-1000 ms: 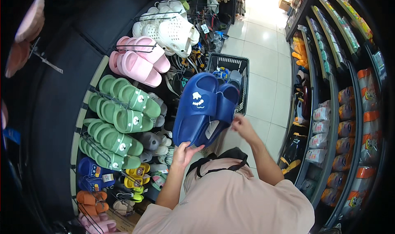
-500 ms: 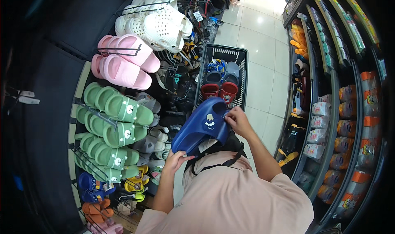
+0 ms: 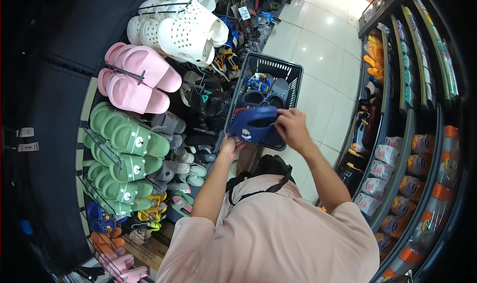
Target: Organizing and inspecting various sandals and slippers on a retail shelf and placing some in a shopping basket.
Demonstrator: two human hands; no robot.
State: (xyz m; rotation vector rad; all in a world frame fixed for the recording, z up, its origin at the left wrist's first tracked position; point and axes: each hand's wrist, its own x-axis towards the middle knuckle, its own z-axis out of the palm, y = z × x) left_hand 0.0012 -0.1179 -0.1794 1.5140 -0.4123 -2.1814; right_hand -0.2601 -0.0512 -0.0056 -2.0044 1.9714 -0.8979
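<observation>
A navy blue pair of slide sandals [image 3: 254, 127], with a small pale print on the strap, is held over the near end of a black shopping basket [image 3: 298, 84]. My right hand [image 3: 294, 128] is closed on the sandals' right end. At their left end, the fingers of my left hand [image 3: 230, 146] are bent around the edge. Inside the basket lie grey slippers [image 3: 279, 88] and a blue and yellow patterned item [image 3: 258, 82]. A sliver of red shows beside the navy sandals, which hide most of what lies beneath them.
To the left, racks hold white clogs [image 3: 184, 39], pink slides [image 3: 134, 81] and green slides with bear faces [image 3: 131, 139]. Shelves on the right carry wrapped white packs [image 3: 381, 168] and orange packs [image 3: 412, 161]. A tiled aisle floor [image 3: 318, 59] runs ahead past the basket.
Both hands have carried the navy sandals forward from near my body to over the basket. The sandals have tilted flatter and now cover the red slippers. The view has shifted slightly.
</observation>
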